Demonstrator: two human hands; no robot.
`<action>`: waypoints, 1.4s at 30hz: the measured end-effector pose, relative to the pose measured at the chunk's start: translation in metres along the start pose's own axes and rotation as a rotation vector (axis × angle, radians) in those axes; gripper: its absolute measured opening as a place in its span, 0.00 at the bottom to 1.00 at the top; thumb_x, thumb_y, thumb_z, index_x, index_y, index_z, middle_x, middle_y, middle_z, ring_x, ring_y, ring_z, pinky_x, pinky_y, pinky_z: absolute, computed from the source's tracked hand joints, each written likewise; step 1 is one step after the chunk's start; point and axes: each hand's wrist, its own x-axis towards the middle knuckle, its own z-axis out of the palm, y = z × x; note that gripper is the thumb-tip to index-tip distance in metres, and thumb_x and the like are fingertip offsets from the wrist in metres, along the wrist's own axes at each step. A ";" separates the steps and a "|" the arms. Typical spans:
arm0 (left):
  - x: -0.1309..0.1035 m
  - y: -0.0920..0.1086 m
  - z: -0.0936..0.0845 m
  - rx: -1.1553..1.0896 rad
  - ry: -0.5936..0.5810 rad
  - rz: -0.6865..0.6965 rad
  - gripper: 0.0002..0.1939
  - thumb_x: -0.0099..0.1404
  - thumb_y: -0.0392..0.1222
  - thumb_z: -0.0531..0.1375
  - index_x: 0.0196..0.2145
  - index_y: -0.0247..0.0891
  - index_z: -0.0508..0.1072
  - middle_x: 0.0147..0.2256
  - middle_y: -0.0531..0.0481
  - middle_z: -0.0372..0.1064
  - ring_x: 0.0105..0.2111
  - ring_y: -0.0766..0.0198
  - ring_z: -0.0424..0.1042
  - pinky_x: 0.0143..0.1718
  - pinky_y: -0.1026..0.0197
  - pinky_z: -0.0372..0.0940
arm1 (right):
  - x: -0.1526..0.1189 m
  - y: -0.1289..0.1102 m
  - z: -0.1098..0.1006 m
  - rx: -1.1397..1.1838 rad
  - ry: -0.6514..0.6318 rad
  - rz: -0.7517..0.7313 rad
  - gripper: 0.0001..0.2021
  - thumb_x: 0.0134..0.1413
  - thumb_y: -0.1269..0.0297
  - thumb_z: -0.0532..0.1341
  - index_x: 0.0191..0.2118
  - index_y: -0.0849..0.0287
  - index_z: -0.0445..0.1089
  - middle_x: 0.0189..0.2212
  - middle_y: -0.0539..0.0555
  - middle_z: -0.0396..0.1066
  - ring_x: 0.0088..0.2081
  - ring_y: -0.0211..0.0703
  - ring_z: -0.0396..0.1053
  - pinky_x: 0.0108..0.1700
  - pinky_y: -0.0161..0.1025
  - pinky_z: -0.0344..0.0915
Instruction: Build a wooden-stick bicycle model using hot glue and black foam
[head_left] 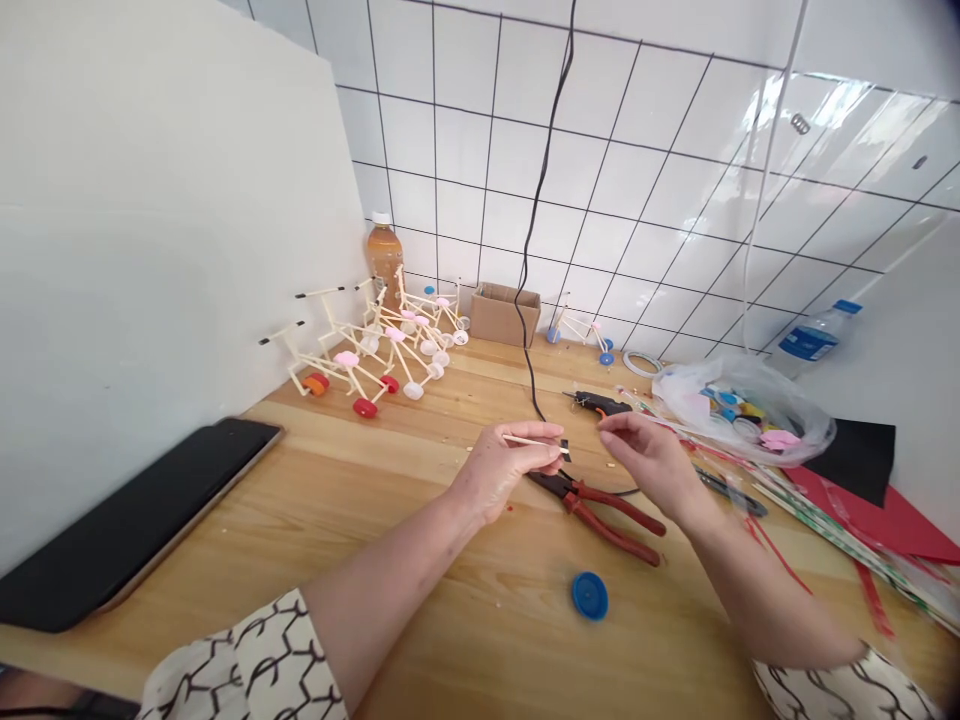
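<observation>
Pinched between the thumb and fingers of my left hand [491, 475] is a thin pale stick [525, 440]. A small black piece [566, 451] sits at the stick's right end. My right hand [660, 468] hovers a little to the right, thumb and fingers slightly apart, with nothing visible in it. Just beyond its fingertips lies a black glue gun [606, 403] with an orange trigger. Red-handled pliers [615, 520] rest on the table below both hands. Closer to me is a blue bottle cap [590, 597].
Several stick models with cap wheels [394, 335] stand back left, before a tea bottle [385, 255]. A cardboard box [504, 315] is at the wall, with a black cable [536, 200] hanging past it. Right: a plastic bag of caps [817, 435] and red sheets [885, 510]. Left: a dark tablet [135, 520].
</observation>
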 end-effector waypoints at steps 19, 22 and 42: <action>-0.006 -0.001 0.008 -0.031 -0.034 0.019 0.10 0.44 0.36 0.67 0.26 0.32 0.71 0.21 0.51 0.70 0.23 0.68 0.69 0.30 0.63 0.63 | -0.033 -0.037 0.028 0.764 -0.165 0.216 0.15 0.34 0.62 0.70 0.30 0.59 0.67 0.26 0.50 0.71 0.29 0.38 0.69 0.32 0.35 0.65; -0.007 -0.002 0.010 -0.037 -0.020 0.018 0.11 0.44 0.36 0.67 0.25 0.32 0.70 0.20 0.51 0.70 0.22 0.68 0.69 0.30 0.64 0.63 | -0.034 -0.035 0.030 0.791 -0.157 0.211 0.14 0.36 0.63 0.69 0.31 0.59 0.67 0.26 0.49 0.72 0.29 0.37 0.69 0.32 0.34 0.65; -0.009 -0.003 0.013 -0.013 0.020 0.050 0.13 0.42 0.39 0.68 0.26 0.32 0.72 0.20 0.53 0.70 0.22 0.68 0.69 0.30 0.64 0.63 | -0.033 -0.032 0.033 0.884 -0.107 0.268 0.08 0.36 0.68 0.67 0.27 0.60 0.69 0.20 0.47 0.69 0.22 0.32 0.63 0.24 0.31 0.58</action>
